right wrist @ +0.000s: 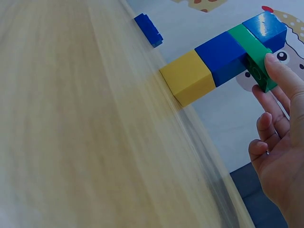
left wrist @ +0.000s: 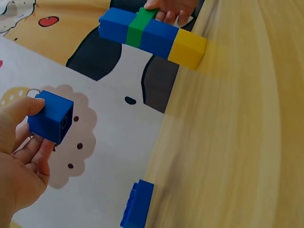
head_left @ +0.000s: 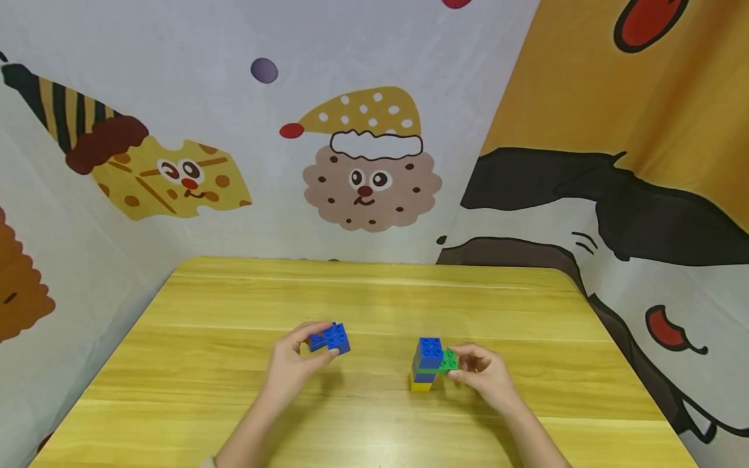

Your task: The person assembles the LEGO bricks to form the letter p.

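Blue plastic, glossy and straight-edged, forms the cube-like block point(head_left: 337, 338) pinched between the thumb and curled fingers of the left hand point(head_left: 292, 365). The block is raised clear of the desk point(head_left: 234, 312); its top bears round studs, and the left wrist view shows its hollow underside with a tubular insert. The right hand point(head_left: 487, 377) is closed to a narrow pinch, thumb against fingertips, on the projecting end of a thin green plate point(head_left: 449, 361). The plate is studded above and hollow below. It is layered into an upright tower point(head_left: 425, 365) standing on the desk: a smooth-sided yellow block point(head_left: 420, 387) at the base, a blue block point(right wrist: 221, 58) over it, the green plate next, and a second blue block point(head_left: 430, 351) with four studs at the top. A low, studded blue piece point(left wrist: 140, 205) lies on the desk, apart from the tower. The desk has a pale yellow wood-grain surface with rounded far corners. Behind it hangs a printed cloth point(head_left: 205, 58), lightly creased, with a wedge of cheese point(head_left: 175, 182) and a scalloped biscuit point(head_left: 374, 211).
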Demonstrator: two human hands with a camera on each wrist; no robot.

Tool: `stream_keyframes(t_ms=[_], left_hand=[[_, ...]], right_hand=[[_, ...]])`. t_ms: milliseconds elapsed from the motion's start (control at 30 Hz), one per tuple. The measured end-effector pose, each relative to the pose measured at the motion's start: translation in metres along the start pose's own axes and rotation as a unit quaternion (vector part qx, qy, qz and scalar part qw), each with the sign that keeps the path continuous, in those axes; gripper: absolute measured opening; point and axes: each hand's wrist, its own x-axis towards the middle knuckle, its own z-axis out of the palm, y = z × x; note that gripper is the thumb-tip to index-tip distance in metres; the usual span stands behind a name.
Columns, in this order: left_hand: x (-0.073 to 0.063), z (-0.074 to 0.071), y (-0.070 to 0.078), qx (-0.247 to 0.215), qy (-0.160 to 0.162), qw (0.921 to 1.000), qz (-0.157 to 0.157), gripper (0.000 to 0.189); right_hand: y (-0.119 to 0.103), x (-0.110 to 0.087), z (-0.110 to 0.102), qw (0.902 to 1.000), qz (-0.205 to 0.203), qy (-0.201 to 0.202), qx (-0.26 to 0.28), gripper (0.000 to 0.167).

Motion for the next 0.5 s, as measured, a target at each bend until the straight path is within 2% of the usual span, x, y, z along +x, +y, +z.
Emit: stream_keyframes(t_ms=[500], left_hand=[[0.004, 0.024, 0.014, -0.016, -0.029, 0.9992, 0.023, 0.039]], right_hand=[[0.002, 0.001, 0.001, 0.9997, -0.017, -0.010, 0.012, 0.035]])
